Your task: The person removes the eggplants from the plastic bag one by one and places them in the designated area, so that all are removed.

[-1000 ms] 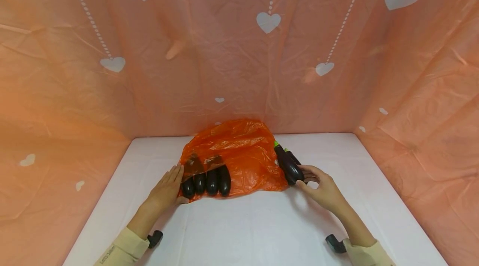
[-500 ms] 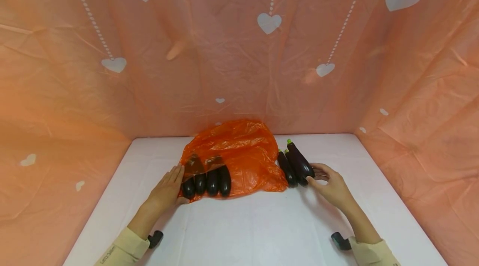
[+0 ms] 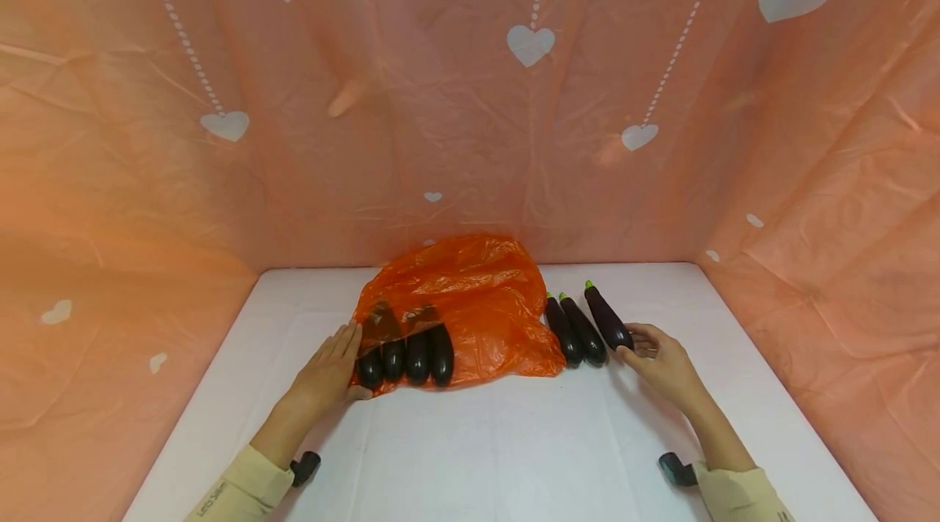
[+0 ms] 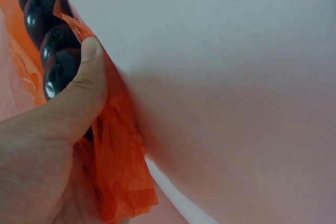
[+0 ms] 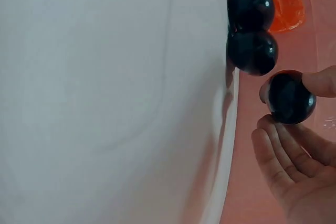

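Note:
In the head view my right hand (image 3: 664, 363) pinches the blunt end of a dark eggplant (image 3: 608, 316) between thumb and fingers, its green stem pointing to the back. Two more eggplants (image 3: 583, 330) lie side by side just left of it. The right wrist view shows the held eggplant (image 5: 290, 97) end-on, apart from that pair. My left hand (image 3: 323, 371) lies with straight fingers along the left edge of an orange plastic bag (image 3: 485, 302). Several eggplants (image 3: 417, 359) stick out of the bag's opening. In the left wrist view my thumb (image 4: 90, 59) touches the bag edge beside the nearest eggplant.
A white table (image 3: 485, 457) carries everything. Orange sheeting with white hearts (image 3: 470, 139) rises behind it and on both sides. A black wrist-worn device (image 3: 676, 471) shows by the right sleeve, another (image 3: 304, 469) by the left.
My right hand has moved right with an eggplant, away from the bag. The two eggplants beside the bag have come into fuller view. My left hand has stayed in place.

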Tool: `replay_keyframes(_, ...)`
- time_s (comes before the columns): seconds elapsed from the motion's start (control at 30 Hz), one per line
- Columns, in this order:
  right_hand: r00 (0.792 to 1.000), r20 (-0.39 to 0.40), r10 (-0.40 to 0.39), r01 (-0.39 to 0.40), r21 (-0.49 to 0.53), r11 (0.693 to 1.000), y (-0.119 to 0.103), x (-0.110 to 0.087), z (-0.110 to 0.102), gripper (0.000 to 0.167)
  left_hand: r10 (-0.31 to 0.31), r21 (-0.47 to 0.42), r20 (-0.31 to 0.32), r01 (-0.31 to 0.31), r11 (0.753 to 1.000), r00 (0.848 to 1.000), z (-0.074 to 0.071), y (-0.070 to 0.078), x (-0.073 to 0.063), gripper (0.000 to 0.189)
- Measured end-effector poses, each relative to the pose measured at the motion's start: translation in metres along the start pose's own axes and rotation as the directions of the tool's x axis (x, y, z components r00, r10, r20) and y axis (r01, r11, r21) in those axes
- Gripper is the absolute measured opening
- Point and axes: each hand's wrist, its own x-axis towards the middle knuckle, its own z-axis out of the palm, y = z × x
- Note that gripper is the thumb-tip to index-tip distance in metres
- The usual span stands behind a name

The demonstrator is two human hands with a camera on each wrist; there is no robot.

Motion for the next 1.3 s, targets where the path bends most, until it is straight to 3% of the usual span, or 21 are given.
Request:
replay_keyframes(0.43,0.995,0.077,0.060,-0.058,-0.030,0.998,0.0058,0.0051,0.0006,0.048,0.004,-0.003,-0.010,-0.004,1.000,1.000,-0.0024,0.0005,-0.0014,0.108)
replay_keyframes(1.3,0.985,0.162,0.066,-0.056,-0.062,0.996,0.0066,0.0101,0.0015,0.047,-0.004,-0.013,-0.001,0.004,1.000,1.000,-0.0013,-0.0003,-0.0009,0.109)
